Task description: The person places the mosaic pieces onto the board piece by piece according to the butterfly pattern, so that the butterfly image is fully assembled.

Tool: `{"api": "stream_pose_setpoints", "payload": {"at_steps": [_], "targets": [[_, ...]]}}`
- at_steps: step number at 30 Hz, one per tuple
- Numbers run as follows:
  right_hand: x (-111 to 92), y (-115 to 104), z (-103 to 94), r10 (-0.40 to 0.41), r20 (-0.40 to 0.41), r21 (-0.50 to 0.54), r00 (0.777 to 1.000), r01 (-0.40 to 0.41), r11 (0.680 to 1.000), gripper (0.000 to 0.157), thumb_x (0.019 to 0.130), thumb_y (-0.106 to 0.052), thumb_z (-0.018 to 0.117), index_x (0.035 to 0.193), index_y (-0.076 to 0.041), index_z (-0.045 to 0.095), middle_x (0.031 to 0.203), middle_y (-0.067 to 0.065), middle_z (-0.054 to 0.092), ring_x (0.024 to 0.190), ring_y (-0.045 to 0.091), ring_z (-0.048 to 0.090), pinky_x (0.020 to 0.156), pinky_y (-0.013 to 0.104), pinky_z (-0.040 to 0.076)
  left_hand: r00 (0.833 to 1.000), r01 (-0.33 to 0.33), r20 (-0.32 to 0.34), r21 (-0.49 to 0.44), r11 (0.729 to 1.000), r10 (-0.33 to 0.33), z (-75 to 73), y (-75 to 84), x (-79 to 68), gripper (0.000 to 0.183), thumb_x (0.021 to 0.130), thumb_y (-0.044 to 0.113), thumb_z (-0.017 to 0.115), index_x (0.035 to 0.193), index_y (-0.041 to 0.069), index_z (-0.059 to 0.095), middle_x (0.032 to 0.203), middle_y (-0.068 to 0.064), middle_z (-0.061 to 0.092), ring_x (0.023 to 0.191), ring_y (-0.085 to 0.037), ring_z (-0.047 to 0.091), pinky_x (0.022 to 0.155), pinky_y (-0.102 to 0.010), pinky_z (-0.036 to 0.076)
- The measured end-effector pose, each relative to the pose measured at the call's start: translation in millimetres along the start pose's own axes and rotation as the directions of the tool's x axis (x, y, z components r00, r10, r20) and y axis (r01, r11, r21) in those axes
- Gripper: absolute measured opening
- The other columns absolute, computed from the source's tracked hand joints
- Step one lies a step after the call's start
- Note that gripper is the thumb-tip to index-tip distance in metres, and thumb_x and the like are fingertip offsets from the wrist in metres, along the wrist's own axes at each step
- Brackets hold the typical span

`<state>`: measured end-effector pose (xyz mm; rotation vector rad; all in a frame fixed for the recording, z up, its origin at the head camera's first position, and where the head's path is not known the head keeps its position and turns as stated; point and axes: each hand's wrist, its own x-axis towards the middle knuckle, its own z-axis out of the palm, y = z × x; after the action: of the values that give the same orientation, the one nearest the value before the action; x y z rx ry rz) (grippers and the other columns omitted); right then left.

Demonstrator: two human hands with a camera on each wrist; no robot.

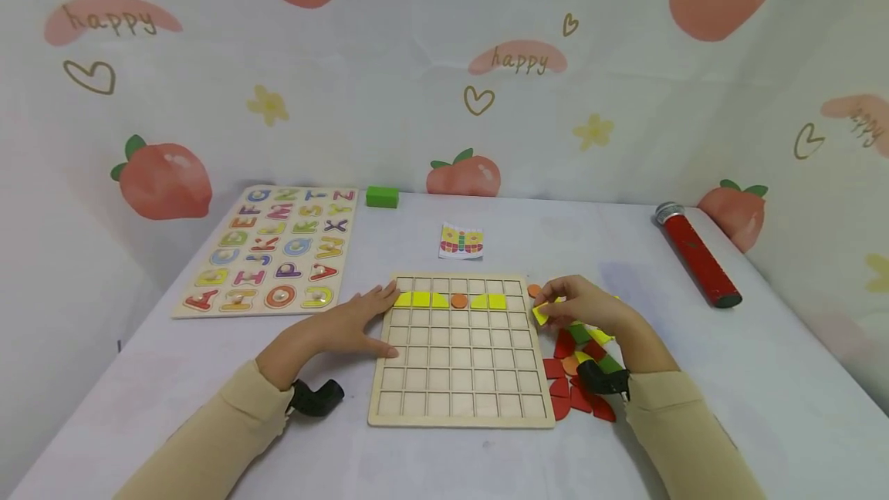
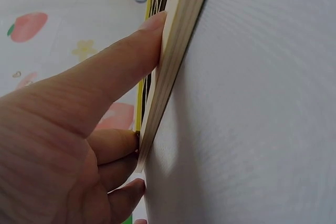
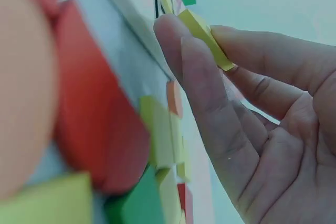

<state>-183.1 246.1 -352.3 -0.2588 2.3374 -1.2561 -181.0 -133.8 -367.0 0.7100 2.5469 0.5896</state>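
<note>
A wooden grid board [image 1: 461,421] lies flat on the table. In its second row from the top sit several yellow squares and curved-edge pieces, with an orange disc [image 1: 459,301] among them. My left hand [image 1: 347,325] rests along the board's left edge, thumb on the rim and fingers spread toward the upper corner. In the left wrist view the thumb lies over the board's side [image 2: 176,40]. Beyond the right edge, my right hand [image 1: 582,305] pinches a yellow piece [image 3: 209,40] between thumb and fingertips, raised above the loose pieces.
Loose red, green, yellow and orange pieces [image 1: 582,398] lie right of the board, partly under the right wrist. A butterfly pattern card [image 1: 461,242] lies behind the board. Left are an alphabet puzzle [image 1: 260,253] and a green block [image 1: 382,197]; a red microphone [image 1: 698,257] lies far right.
</note>
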Motion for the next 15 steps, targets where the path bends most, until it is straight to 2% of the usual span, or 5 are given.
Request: {"api": "stream_pose_setpoints", "payload": {"at_steps": [4,8,15], "targets": [[10,-6,-0.7,0.01,0.016,-0.017,1.0,-0.01,1.0,0.022,0.088,-0.009,0.061,0.105,0.005,0.059,0.095,0.011,0.058,0.072,0.016,0.061,0.068,0.026,0.056,1.0,0.008,0.002,-0.011,1.0,-0.008,-0.2,1.4,-0.4,0.1,0.076,0.054,0.069,0.15,0.013,0.016,0.159,-0.003,0.006,0.146,-0.03,0.005,0.118,-0.05,0.007],[21,-10,0.0,-0.006,0.034,-0.04,0.999,0.007,0.999,0.025,0.086,-0.008,0.064,0.107,0.005,0.059,0.084,0.007,0.057,0.069,0.015,0.056,0.063,0.026,0.053,1.0,0.015,0.004,-0.012,1.0,-0.015,0.3,1.8,-0.7,0.1,0.076,0.054,0.069,0.15,0.014,0.016,0.159,-0.002,0.006,0.146,-0.03,0.005,0.118,-0.05,0.008],[36,-10,3.9,0.002,-0.002,-0.064,1.0,-0.002,0.998,0.02,0.083,-0.009,0.069,0.096,0.005,0.062,0.072,0.002,0.057,0.063,0.013,0.052,0.06,0.023,0.049,1.0,0.031,-0.001,-0.014,0.999,-0.031,0.4,0.7,-1.3,0.1,0.075,0.054,0.069,0.15,0.015,0.016,0.159,-0.001,0.006,0.146,-0.03,0.004,0.118,-0.05,0.008]]}}
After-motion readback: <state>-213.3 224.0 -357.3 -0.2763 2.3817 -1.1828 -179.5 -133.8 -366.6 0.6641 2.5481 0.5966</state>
